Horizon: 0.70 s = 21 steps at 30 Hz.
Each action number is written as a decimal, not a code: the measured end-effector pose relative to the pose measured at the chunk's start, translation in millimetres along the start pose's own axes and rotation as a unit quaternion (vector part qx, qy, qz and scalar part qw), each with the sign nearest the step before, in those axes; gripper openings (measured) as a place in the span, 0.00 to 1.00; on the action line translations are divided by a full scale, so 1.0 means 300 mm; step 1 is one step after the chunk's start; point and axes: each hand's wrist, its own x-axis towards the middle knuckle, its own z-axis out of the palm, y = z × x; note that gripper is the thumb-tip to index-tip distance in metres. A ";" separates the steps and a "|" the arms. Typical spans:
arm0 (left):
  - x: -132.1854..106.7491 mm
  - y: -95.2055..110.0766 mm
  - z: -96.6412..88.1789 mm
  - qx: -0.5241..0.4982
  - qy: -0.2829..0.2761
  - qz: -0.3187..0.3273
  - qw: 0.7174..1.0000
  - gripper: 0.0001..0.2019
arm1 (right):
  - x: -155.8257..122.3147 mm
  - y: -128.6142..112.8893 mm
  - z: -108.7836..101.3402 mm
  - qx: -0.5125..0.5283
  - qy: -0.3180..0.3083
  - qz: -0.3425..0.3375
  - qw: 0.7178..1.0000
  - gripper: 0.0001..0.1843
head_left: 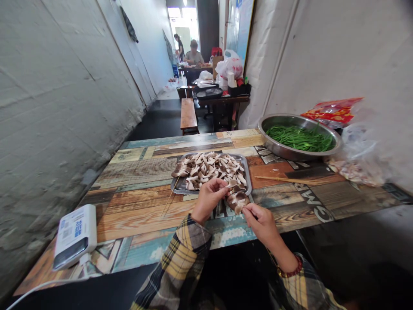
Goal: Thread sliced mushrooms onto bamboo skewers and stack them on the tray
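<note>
Left hand (211, 198) and right hand (263, 224) pinch a mushroom bunch (238, 200)

It is brown and white, at the near right corner of the metal tray (247, 168). I can't tell if it is one piece or a few. Its long way slants from the left fingertips, on the tray side, toward the right fingertips, nearer the person.

Big letters G and M (316, 206) show on the table (135, 217), right of the tray. Left of the tray and nearer the person, a white box (77, 234) has blue writing too small to read.

On the left hand, thumb and fingers press together on the bunch's far end. On the right hand, thumb and first finger squeeze its near edge.

More cut mushrooms (214, 168) fill the tray. One thin stick (171, 196) pokes out past its near left corner. Past its right side sits a bowl of green stalks (298, 137).
</note>
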 end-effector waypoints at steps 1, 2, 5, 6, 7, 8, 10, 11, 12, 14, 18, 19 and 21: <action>0.000 -0.002 -0.001 0.009 0.001 0.006 1.000 0.11 | 0.000 0.001 0.001 0.000 0.001 0.001 1.000 0.16; 0.001 -0.004 -0.002 0.018 0.002 0.011 1.000 0.10 | 0.000 0.002 0.002 -0.001 0.001 0.003 1.000 0.16; 0.003 -0.011 -0.007 0.051 0.010 0.027 0.998 0.09 | -0.001 0.002 0.002 0.000 -0.001 0.009 1.000 0.16; 0.004 -0.013 -0.009 0.063 0.014 0.033 0.997 0.09 | -0.001 0.001 0.001 0.001 -0.003 0.011 1.000 0.16; 0.005 -0.014 -0.010 0.075 0.017 0.040 0.996 0.08 | -0.002 0.000 0.001 0.003 -0.004 0.012 1.000 0.16; 0.006 -0.016 -0.011 0.086 0.020 0.046 0.995 0.08 | -0.002 -0.002 0.000 0.004 -0.004 0.011 1.000 0.16; 0.007 -0.017 -0.011 0.103 0.026 0.054 0.993 0.07 | -0.002 -0.005 -0.002 0.007 -0.005 0.008 1.000 0.16; 0.007 -0.018 -0.011 0.109 0.029 0.056 0.992 0.06 | -0.002 -0.005 -0.002 0.007 -0.005 0.007 1.000 0.16; 0.007 -0.018 -0.011 0.113 0.031 0.058 0.991 0.06 | -0.002 -0.006 -0.002 0.008 -0.004 0.006 1.000 0.16; 0.007 -0.019 -0.012 0.117 0.034 0.062 0.991 0.06 | -0.002 -0.005 -0.001 0.010 -0.004 0.007 1.000 0.16; 0.007 -0.023 -0.013 0.136 0.033 0.074 0.987 0.06 | -0.004 0.000 0.002 0.007 0.000 0.012 1.000 0.16; 0.006 -0.024 -0.012 0.147 0.033 0.078 0.986 0.07 | -0.004 0.001 0.002 0.006 0.001 0.014 1.000 0.16; 0.005 -0.025 -0.011 0.175 0.035 0.087 0.980 0.06 | -0.005 0.003 0.003 0.007 0.002 0.019 1.000 0.16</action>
